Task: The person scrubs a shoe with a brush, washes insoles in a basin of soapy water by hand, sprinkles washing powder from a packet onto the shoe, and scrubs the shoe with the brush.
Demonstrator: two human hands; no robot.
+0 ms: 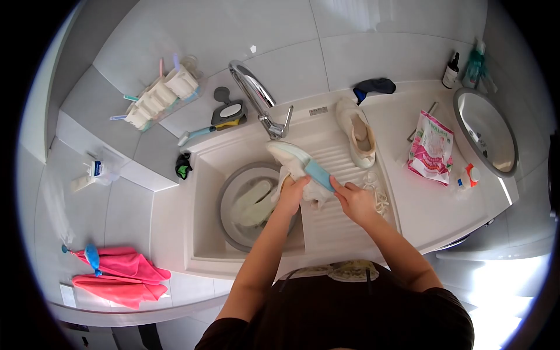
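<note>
My left hand [293,192] grips a white shoe [286,154], holding it tilted over the divider between the sink bowl and the ribbed drainboard. In my right hand [354,202] is a light blue scrubbing brush [319,175], its far end against the shoe's sole side. The bristles are hidden. Below and left of the shoe, a grey-rimmed basin [226,226] stands in the sink bowl with pale insole-like pieces [252,204] in it. A second white shoe [355,133] lies on the drainboard, and white laces [376,189] are bunched right of my right hand.
A chrome faucet [265,114] rises behind the sink. On the right counter are a pink-and-white packet [431,149], a small bottle with an orange cap [469,176] and a round mirror-like basin [487,131]. A dark cloth [375,87] lies on the back ledge. Pink cloths [122,274] hang at left.
</note>
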